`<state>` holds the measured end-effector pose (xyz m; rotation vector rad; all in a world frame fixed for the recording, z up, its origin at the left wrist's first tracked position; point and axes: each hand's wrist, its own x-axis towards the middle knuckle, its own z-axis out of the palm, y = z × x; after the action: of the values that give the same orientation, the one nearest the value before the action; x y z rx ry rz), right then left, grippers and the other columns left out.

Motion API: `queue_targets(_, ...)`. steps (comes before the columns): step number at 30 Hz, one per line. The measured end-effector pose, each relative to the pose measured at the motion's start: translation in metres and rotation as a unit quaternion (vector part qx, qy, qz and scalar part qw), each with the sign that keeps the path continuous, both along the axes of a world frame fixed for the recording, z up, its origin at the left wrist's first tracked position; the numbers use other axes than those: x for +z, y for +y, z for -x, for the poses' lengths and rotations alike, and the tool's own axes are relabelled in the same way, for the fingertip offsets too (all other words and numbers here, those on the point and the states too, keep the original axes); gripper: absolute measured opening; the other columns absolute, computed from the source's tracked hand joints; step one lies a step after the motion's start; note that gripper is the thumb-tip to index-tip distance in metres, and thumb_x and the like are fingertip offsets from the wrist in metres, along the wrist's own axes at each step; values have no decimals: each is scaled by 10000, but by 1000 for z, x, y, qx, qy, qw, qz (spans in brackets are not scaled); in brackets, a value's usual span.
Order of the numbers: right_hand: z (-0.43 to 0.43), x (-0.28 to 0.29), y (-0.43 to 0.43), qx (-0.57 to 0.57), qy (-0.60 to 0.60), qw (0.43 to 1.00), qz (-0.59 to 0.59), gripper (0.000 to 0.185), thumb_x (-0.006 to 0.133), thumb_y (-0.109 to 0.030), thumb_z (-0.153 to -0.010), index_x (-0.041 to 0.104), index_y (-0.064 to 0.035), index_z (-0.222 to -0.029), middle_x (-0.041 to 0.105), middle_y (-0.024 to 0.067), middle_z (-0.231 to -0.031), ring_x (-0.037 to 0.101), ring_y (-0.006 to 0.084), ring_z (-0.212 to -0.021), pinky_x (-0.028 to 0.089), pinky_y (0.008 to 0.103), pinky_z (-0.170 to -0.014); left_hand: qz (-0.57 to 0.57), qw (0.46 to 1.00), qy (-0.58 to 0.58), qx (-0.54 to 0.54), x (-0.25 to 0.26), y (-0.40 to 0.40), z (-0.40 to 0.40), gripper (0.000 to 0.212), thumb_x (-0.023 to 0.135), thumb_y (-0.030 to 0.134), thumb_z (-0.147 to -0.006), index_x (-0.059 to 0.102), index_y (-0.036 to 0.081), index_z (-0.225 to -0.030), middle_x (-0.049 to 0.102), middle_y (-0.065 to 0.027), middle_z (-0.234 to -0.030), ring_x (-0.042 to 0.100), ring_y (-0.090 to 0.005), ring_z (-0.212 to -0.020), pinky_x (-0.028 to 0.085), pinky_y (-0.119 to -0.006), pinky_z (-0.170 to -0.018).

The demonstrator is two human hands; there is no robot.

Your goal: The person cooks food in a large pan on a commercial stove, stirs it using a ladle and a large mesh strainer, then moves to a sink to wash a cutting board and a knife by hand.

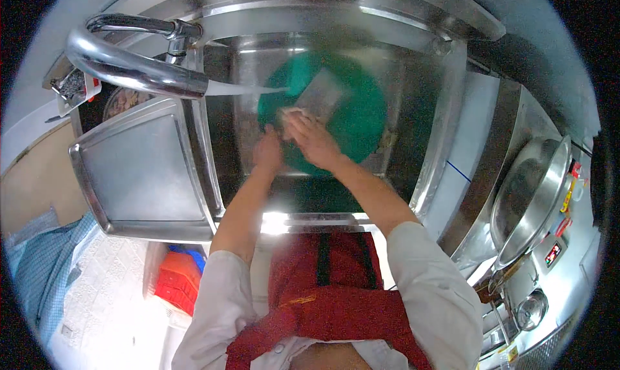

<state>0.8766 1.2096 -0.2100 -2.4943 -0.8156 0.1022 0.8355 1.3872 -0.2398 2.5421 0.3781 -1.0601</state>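
Both hands are down in a deep stainless steel sink (223, 128). Inside it lies a round green basin or board (358, 142), blurred in the picture. A cleaver-like blade (322, 91), pale and flat, lies over the green surface. My right hand (310, 137) rests with its fingers on a pale cloth or sponge (286, 115) at the blade's lower left end. Just left of it is my left hand (269, 149), its fingers curled near that end; whether it grips a handle is unclear. From the chrome faucet (145, 77), a stream of water (247, 88) runs toward the green surface.
A metal tray (145, 166) sits left of the sink, with a container of food (126, 101) behind it. Large steel bowls (533, 200) stand at the right, beyond a steel ledge (489, 171). Red plastic crates (179, 283) are low at the left.
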Motion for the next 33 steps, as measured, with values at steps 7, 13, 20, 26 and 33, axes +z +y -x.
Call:
queue_targets(7,-56,-75,-37,-222,69,966,113,459,502,-96,-852,492,23,-1295,481,247,-1341,452,373,-1250,341,499,-1056,22,994,18,110,1,-24,-10,323,350,196,-1005,407,24,-1272,589,-301,-1174,631,-465,-971,503,-532,-840)
queue_targets(13,10,-22,13,47,100,978,-177,335,424,-55,-939,559,-19,-1243,508,207,-1345,500,404,-1188,344,562,-1042,7,996,-18,91,5,19,10,348,453,233,-960,423,17,-1231,638,-283,-1084,639,-454,-974,499,-535,-845)
queue_targets(20,36,106,-69,-240,19,933,268,355,560,-120,-863,614,-55,-1207,603,165,-1207,542,322,-1159,406,433,-984,56,976,-117,173,109,-29,-12,422,650,230,-812,498,-44,-1095,648,-308,-987,649,-449,-935,513,-495,-823)
queue_targets(26,5,121,-12,-346,542,721,-257,554,570,-527,-909,622,-59,-1201,645,78,-1115,570,225,-1092,397,408,-941,425,717,-32,552,121,-44,-41,220,644,180,-838,559,-22,-856,597,-131,-784,607,-225,-665,485,-366,-530)
queue_targets(33,-57,113,39,-301,652,646,-261,446,599,-514,-897,665,-85,-996,673,18,-913,627,186,-897,465,333,-776,510,542,-66,665,141,-38,-39,174,545,252,-923,583,82,-917,631,-57,-861,619,-177,-742,488,-323,-595)
